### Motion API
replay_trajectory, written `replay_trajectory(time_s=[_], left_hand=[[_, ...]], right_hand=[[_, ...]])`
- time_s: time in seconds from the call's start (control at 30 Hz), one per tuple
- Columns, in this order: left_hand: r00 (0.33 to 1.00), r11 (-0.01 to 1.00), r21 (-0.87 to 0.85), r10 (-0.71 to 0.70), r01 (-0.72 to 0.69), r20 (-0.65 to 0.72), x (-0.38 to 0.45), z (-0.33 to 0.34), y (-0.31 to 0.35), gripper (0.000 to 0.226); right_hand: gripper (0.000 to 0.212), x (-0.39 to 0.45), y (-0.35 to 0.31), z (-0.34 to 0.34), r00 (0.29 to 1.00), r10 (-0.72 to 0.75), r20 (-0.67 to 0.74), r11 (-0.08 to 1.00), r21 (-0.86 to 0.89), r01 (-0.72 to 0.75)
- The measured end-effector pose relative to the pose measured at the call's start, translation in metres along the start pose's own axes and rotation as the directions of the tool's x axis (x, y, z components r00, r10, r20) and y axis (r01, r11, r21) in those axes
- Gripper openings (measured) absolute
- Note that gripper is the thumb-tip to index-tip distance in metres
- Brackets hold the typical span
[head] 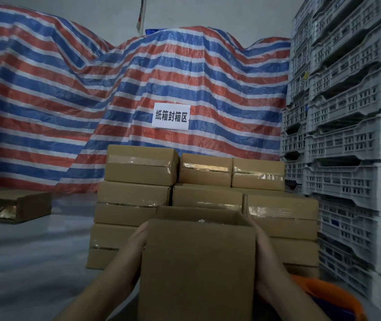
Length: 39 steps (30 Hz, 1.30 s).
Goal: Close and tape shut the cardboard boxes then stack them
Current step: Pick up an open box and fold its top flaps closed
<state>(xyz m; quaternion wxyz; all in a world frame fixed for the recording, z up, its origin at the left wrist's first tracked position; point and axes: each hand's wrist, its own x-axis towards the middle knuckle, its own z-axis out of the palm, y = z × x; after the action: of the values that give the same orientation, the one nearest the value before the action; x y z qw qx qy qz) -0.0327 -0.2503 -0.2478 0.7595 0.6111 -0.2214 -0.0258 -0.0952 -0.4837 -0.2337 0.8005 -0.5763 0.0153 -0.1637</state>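
Cardboard box, plain brown, held up close in front of the camera at centre-bottom, betw. both hands, off the floor as far as can be seen; its top looks open, w/ the far flap standing up behind the near edge and sthg shiny just visible inside. Left hand flat against the box's left side, fingers together, pressing inward; right hand same on the right side, palm on the cardboard, fingertips up near the top corner. Both forearms bare, running down to the bottom edge. Directly behind the held box: stack of taped boxes, several layers, clear tape strips across their fronts, top row of three boxes sitting unevenly, the left one a bit higher. Stack stands on the grey floor. Far left on the floor, well apart from the stack: one flat open box lying on its side, shiny inside. Behind everything, a red-white-blue striped tarp draped over bulky shapes, w/ a white paper sign in Chinese characters stuck on it. Right side: tall columns of white plastic crates, just beside the stack. Orange object at bottom right, partly hidden by the right arm; can't tell what it is.
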Motion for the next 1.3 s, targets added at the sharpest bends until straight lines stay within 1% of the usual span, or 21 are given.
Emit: replay_trajectory(time_s=[0.03,0.17,0.23,0.37,0.47,0.5,0.57,0.6,0.67,0.7,0.77,0.8,0.83,0.9,1.0,1.07,1.13,1.17,1.27,1.3], left_hand=[[1.000,1.000,0.003,0.000,0.000,0.007,0.000,0.000,0.001,0.028],[1.000,1.000,-0.017,0.010,-0.010,0.000,0.001,-0.002,0.002,0.027],[1.000,0.999,-0.025,0.020,-0.020,0.020,0.001,-0.002,0.004,0.025],[0.997,0.999,-0.020,0.049,-0.048,0.068,-0.001,-0.003,0.005,0.024],[0.996,0.999,-0.025,0.034,-0.032,0.083,-0.002,-0.004,0.004,0.023],[0.996,0.999,-0.028,0.032,-0.030,0.084,-0.003,-0.005,0.004,0.025],[0.997,0.999,-0.037,0.032,-0.029,0.068,-0.004,-0.008,0.004,0.034],[0.998,0.999,-0.033,0.035,-0.033,0.050,-0.004,-0.009,0.004,0.038],[0.998,0.998,0.004,0.060,-0.060,0.022,-0.003,-0.010,0.003,0.037],[0.998,0.998,0.019,0.061,-0.061,0.021,-0.003,-0.010,0.003,0.041],[0.999,0.999,0.020,0.037,-0.037,0.007,-0.004,-0.010,0.005,0.066],[0.999,0.999,0.029,0.028,-0.029,0.027,-0.004,-0.011,0.006,0.074],[0.997,0.999,0.031,0.028,-0.030,0.068,-0.006,-0.010,0.007,0.074],[0.991,0.999,0.011,0.045,-0.046,0.127,-0.011,-0.009,0.010,0.063],[0.991,0.999,0.011,0.029,-0.031,0.134,-0.011,-0.009,0.010,0.048],[0.989,0.998,0.052,0.030,-0.038,0.145,-0.011,-0.007,0.013,0.052],[0.993,0.998,0.045,0.037,-0.043,0.111,-0.010,-0.003,0.014,0.052],[0.995,0.998,0.036,0.038,-0.042,0.095,-0.010,-0.002,0.015,0.046],[0.998,1.000,0.013,0.024,-0.025,0.054,-0.006,-0.001,0.011,0.016],[0.999,1.000,0.002,0.016,-0.016,0.034,-0.005,-0.001,0.009,0.009]], right_hand=[[0.060,0.002,0.000,0.001,1.000,-0.005,0.023,1.000,0.006,0.005],[0.057,0.003,-0.002,0.001,0.999,0.036,0.013,0.999,-0.011,-0.036],[0.053,0.001,-0.004,0.003,0.998,0.055,-0.004,0.996,-0.069,-0.055],[0.037,-0.003,-0.004,0.004,0.998,0.061,-0.015,0.983,-0.175,-0.063],[0.036,-0.004,-0.002,0.003,0.997,0.071,-0.010,0.981,-0.182,-0.072],[0.040,-0.006,-0.003,0.004,0.998,0.063,0.002,0.982,-0.178,-0.062],[0.057,-0.007,-0.003,0.003,0.999,0.037,0.022,0.987,-0.160,-0.033],[0.059,-0.007,-0.002,0.003,0.999,0.031,0.026,0.988,-0.153,-0.027],[0.050,-0.008,-0.002,0.004,0.999,0.032,0.026,0.991,-0.129,-0.029],[0.048,-0.009,-0.002,0.004,0.999,0.042,0.023,0.992,-0.121,-0.039],[0.049,-0.010,0.000,0.002,0.999,0.049,0.012,0.992,-0.115,-0.047],[0.050,-0.009,0.000,0.001,0.999,0.050,0.004,0.993,-0.109,-0.049],[0.052,-0.009,0.001,0.001,0.999,0.051,0.000,0.994,-0.096,-0.051],[0.053,-0.007,0.002,0.001,0.999,0.046,-0.011,0.995,-0.092,-0.047],[0.052,-0.004,0.002,0.002,0.998,0.060,-0.036,0.994,-0.092,-0.063],[0.043,-0.002,0.001,0.002,0.997,0.067,-0.043,0.993,-0.097,-0.071],[0.022,0.000,-0.001,0.002,0.997,0.052,-0.061,0.993,-0.105,-0.059],[0.013,0.003,0.000,0.000,0.997,0.049,-0.065,0.992,-0.109,-0.056],[0.012,0.005,0.000,-0.001,0.997,0.062,-0.056,0.996,-0.067,-0.065],[0.008,0.005,0.001,-0.001,0.997,0.065,-0.045,0.996,-0.056,-0.067]])
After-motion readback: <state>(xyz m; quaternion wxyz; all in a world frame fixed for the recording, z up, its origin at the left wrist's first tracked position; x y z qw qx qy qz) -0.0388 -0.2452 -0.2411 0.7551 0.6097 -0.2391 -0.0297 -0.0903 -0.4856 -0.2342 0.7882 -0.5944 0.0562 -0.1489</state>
